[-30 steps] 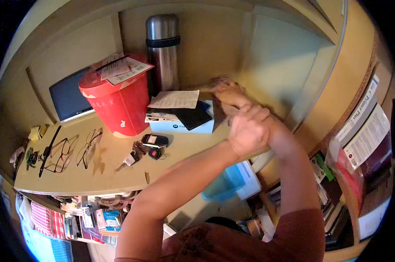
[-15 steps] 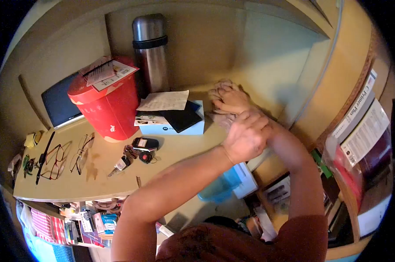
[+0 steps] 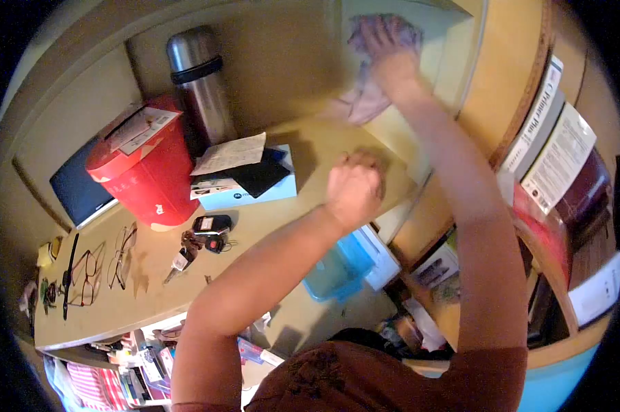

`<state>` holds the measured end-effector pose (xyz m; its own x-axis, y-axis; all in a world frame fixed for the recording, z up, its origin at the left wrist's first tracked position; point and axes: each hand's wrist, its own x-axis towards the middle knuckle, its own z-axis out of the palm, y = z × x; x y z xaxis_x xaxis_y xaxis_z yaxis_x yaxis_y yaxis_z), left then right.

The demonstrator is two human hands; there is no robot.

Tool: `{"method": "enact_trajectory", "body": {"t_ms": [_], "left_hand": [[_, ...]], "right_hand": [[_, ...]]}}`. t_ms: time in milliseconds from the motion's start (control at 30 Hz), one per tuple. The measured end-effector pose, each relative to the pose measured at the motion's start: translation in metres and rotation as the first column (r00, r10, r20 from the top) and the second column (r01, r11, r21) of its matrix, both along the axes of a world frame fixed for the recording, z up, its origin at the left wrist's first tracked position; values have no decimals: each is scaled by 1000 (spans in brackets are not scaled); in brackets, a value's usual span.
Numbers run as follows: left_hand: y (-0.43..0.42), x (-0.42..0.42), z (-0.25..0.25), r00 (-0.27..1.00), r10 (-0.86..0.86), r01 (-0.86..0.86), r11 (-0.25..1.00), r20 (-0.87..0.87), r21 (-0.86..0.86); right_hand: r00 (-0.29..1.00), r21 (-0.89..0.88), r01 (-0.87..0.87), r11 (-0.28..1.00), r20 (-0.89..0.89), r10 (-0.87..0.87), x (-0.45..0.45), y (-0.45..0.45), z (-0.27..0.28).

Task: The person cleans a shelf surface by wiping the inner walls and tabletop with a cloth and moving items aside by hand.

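Observation:
My right hand (image 3: 392, 58) is raised against the pale back wall of the shelf, slightly smeared by motion. Under its fingers a greyish-pink cloth (image 3: 368, 103) is bunched, with a loose end hanging down. My left hand (image 3: 354, 189) is curled into a loose fist above the right part of the desk (image 3: 310, 237), with no object showing in it. Left of that fist lies a light blue box (image 3: 255, 198) topped by a dark flat wallet-like item (image 3: 262, 177) and a paper slip (image 3: 231, 154).
A steel thermos (image 3: 203, 89) and a red bucket (image 3: 145, 178) stand at the back. Keys (image 3: 179, 259), eyeglasses (image 3: 87, 275) and a black key fob (image 3: 212, 223) lie on the left. A blue plastic container (image 3: 337, 271) sits below my left forearm. Books (image 3: 560, 158) fill the right shelf.
My right hand has gone up from the desk's back corner to the wall with the cloth. My left hand has come away from the right forearm. The view has shifted slightly.

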<state>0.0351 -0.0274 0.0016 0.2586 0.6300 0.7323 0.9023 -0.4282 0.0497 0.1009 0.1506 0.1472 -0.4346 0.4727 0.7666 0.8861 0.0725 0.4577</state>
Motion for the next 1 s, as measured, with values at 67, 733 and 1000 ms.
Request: {"method": "enact_trajectory", "body": {"t_ms": [67, 733, 1000], "left_hand": [[2, -3, -5, 997, 37, -34, 999, 63, -35], [-23, -5, 12, 999, -14, 19, 996, 50, -88], [-11, -12, 0, 1000, -17, 17, 1000, -5, -16]], "right_hand": [[975, -170, 129, 977, 200, -94, 3, -17, -39], [909, -410, 190, 892, 418, -2, 49, -88, -120], [856, 26, 194, 981, 484, -182, 52, -104, -108]]}}
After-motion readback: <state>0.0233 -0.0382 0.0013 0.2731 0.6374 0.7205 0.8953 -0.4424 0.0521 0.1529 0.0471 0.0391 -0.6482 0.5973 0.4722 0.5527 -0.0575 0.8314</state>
